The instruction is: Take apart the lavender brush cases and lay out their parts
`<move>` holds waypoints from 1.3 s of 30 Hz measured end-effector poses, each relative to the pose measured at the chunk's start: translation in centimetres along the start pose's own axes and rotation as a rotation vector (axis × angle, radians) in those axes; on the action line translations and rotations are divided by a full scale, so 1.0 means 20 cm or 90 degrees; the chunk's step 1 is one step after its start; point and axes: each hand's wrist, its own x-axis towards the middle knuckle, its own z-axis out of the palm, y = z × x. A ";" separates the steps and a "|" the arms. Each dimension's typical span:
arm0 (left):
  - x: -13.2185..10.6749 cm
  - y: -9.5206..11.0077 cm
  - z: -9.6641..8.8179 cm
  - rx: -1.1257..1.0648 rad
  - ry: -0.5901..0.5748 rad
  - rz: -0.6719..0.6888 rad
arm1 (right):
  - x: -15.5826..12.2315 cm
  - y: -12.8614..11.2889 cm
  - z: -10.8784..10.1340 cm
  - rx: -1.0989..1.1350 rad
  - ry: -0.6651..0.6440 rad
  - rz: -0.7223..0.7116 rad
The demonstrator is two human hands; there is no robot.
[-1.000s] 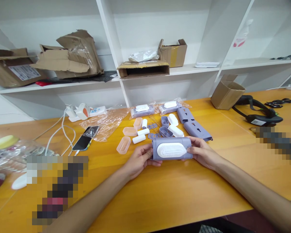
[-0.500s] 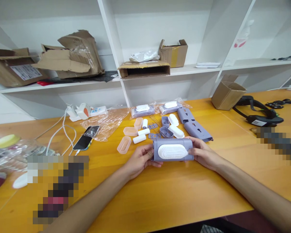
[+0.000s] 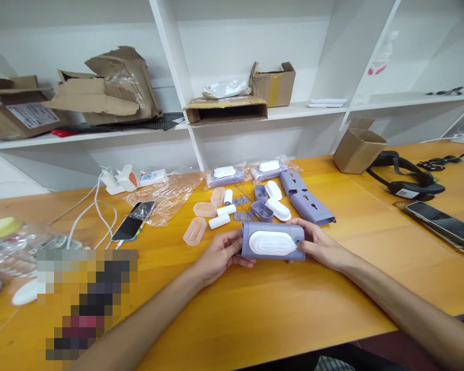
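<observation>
Far left of the orange table point(image 3: 278, 319): clear plastic clutter, white cables point(image 3: 95, 206), a phone point(image 3: 133, 221) lying flat near a crumpled plastic bag point(image 3: 166, 193). Pink trays point(image 3: 195, 231) and white rollers point(image 3: 219, 221) sit just left of centre. Left hand point(image 3: 216, 256), grip closed on the left end of the purple case point(image 3: 272, 240), thumb on top. Case held level just above the table at centre, white oval brush insert point(image 3: 272, 242) facing up. Right hand point(image 3: 320, 246), grip closed on the case's right end. Behind it: loose purple parts point(image 3: 307, 203) and two bagged units point(image 3: 247, 172). Right: cardboard box point(image 3: 358, 149), black headset point(image 3: 408, 178), second phone point(image 3: 443, 226).
</observation>
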 end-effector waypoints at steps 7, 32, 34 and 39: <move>0.00 -0.01 0.01 0.026 0.014 0.016 | -0.01 -0.05 0.03 -0.047 0.010 0.009; 0.08 0.06 -0.13 0.004 0.195 0.070 | -0.02 -0.16 -0.17 0.077 0.230 -0.102; 0.07 0.05 -0.12 0.016 0.165 0.059 | -0.02 -0.17 -0.20 0.104 0.226 -0.115; 0.04 0.04 -0.11 0.083 0.056 0.015 | -0.04 -0.22 -0.28 0.221 0.299 -0.168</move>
